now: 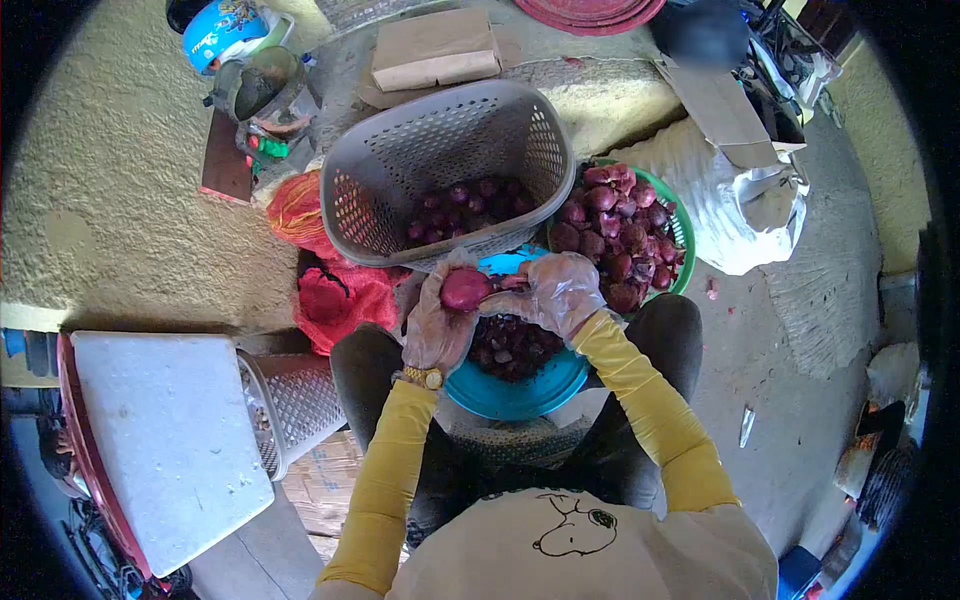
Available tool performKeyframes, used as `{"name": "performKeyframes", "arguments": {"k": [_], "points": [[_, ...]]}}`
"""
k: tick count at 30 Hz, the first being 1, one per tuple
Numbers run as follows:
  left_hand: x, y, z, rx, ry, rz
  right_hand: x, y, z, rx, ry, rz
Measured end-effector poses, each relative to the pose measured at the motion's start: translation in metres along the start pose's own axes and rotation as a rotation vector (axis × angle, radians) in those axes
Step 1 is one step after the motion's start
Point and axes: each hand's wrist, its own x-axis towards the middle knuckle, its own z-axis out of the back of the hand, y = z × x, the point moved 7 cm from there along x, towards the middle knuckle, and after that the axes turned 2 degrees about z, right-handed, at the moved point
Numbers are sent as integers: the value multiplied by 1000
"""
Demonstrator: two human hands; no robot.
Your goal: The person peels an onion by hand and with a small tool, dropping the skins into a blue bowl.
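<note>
Both hands wear clear plastic gloves. My left hand point(437, 325) holds a peeled-looking red onion point(466, 289), its smooth purple side facing up. At the onion's right end, my right hand point(562, 290) has its fingers closed on a piece of loose reddish skin point(512, 283). Below both hands is a blue basin point(520, 402) with dark onion skins in it. Beyond them stands a grey perforated basket point(450, 120) with several purple onions at its bottom. A green basket point(684, 225) full of onions with skins on is at the right.
Red mesh sacking point(345, 300) lies left of the grey basket. A white board point(165, 440) and a white basket point(305, 400) are at the left. A white sack point(735, 220) stands at the right, and a cardboard box point(436, 48) lies at the back.
</note>
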Motion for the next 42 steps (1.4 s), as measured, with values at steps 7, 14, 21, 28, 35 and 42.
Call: {"name": "performKeyframes", "arguments": {"k": [7, 14, 21, 28, 35, 42], "points": [[-1, -16, -11, 240, -44, 44, -1, -5, 7, 1, 1, -29], [2, 20, 2, -495, -37, 302, 3, 1, 4, -97, 83, -49], [-1, 16, -3, -541, -123, 299, 5, 8, 11, -63, 88, 25], [0, 22, -5, -633, -17, 356, 6, 5, 13, -128, 164, -30], [4, 13, -3, -420, 33, 292, 7, -1, 16, -111, 144, -54], [4, 3, -8, -19, 165, 30, 7, 1, 14, -119, 105, -58]]}}
